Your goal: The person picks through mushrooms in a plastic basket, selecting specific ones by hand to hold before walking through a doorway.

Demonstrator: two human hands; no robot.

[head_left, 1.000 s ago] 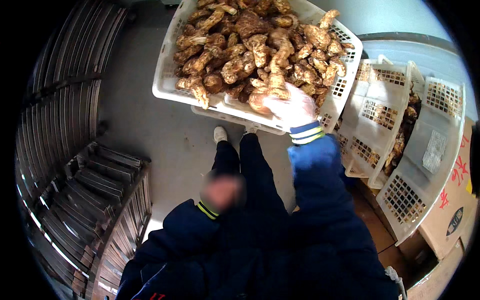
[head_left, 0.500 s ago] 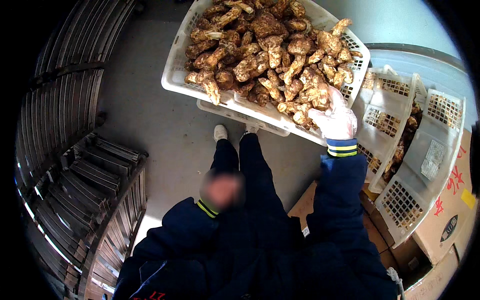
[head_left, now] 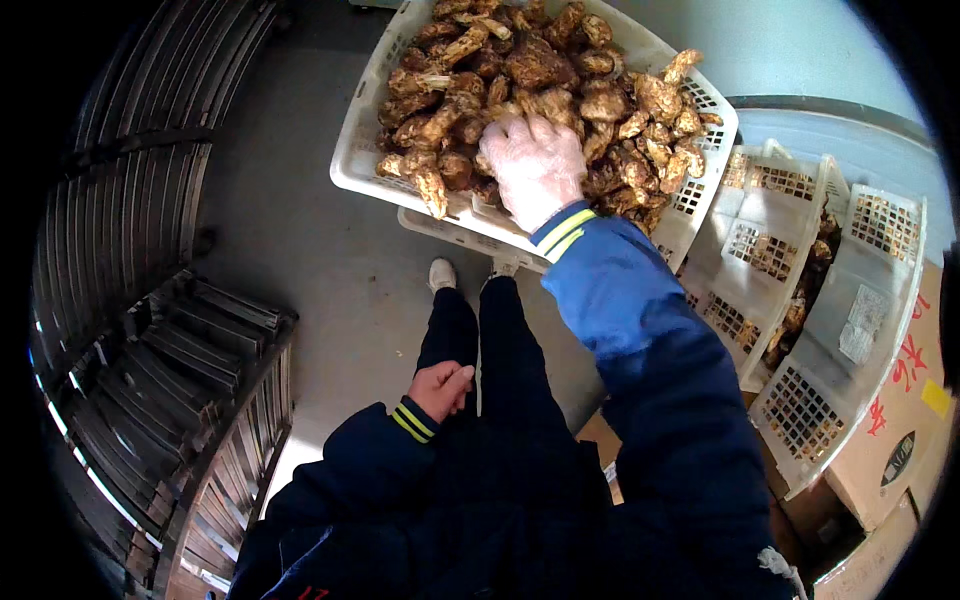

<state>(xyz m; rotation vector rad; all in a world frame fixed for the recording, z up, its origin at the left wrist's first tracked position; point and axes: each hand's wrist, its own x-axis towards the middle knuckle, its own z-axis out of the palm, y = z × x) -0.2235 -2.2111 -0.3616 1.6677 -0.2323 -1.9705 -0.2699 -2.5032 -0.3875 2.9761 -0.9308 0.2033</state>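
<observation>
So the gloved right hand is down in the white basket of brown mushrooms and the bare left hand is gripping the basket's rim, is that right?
Not quite. The head view shows the left hand resting on the person's own thigh, well clear of the white basket. The rest holds: the gloved right hand is down among the brown mushrooms in that basket.

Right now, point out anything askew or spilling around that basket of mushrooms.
The white basket is heaped past its rim, and one mushroom hangs over the near edge, left of the right hand. Nothing lies spilled on the floor.
</observation>
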